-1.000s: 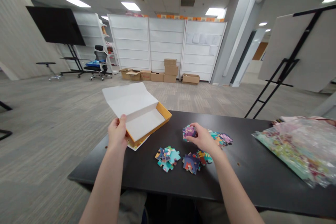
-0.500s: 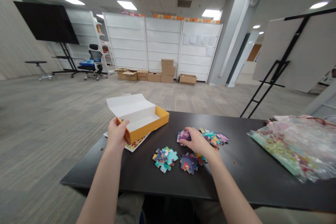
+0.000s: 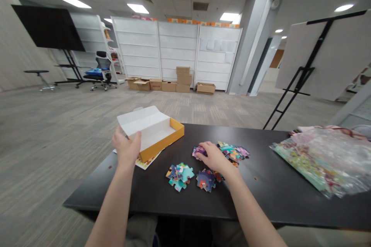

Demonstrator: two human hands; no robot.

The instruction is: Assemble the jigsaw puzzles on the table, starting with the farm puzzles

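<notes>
My left hand [image 3: 127, 147] is at the near left corner of an open yellow box [image 3: 162, 142] with a white inside and raised lid, its thumb and fingers spread apart. Under the box lies a printed sheet [image 3: 148, 162]. My right hand [image 3: 213, 157] rests curved over a small pile of purple puzzle pieces [image 3: 198, 151], fingertips on it; whether a piece is gripped is hidden. Teal pieces [image 3: 180, 176] lie in a heap at the centre, dark blue ones [image 3: 206, 180] just right of them, and a mixed pile [image 3: 234, 152] beyond my right hand.
The black table [image 3: 261, 197] bears a clear plastic bag [image 3: 333, 158] with a colourful print at the right. Beyond it stand an easel board [image 3: 321, 58], cardboard boxes [image 3: 183, 80], a chair [image 3: 101, 70] and a large screen [image 3: 49, 27].
The fingers of my left hand have spread apart at the box, losing their pinch on its edge. My right hand stays over the purple pieces. The view has shifted slightly.
</notes>
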